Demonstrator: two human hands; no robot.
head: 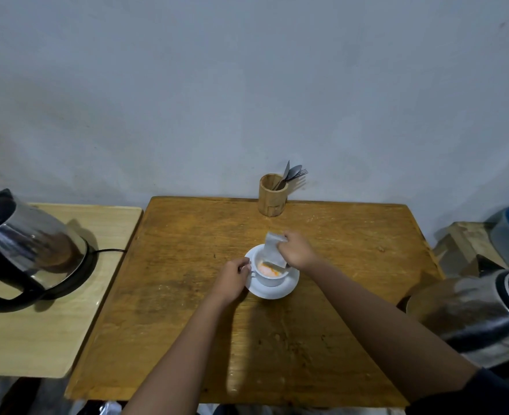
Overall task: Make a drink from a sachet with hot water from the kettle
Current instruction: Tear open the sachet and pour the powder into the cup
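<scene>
While the person leans over a worn wooden table (187, 295), two steel kettles flank it. One kettle (28, 250) sits on its black base on a paler side table (67, 324) at nine o'clock, well apart from the work. A second kettle (472, 313) stands at four o'clock, beside the right forearm. Full of hot water, either would likely be heavy and should be lifted by the handle only. At twelve o'clock a wooden holder (272, 196) keeps cutlery upright.

At the centre a white saucer (272, 290) carries a white cup (269, 275), probably fragile and smooth. The left hand (230, 278) closes its fingers on the cup's handle, steadying it. The right hand (296, 250) pinches a pale sachet (272, 250) by its upper end, tilted mouth-down over the cup, where orange powder (266, 269) lies. The sachet looks light and limp, best held near the top edge.
</scene>
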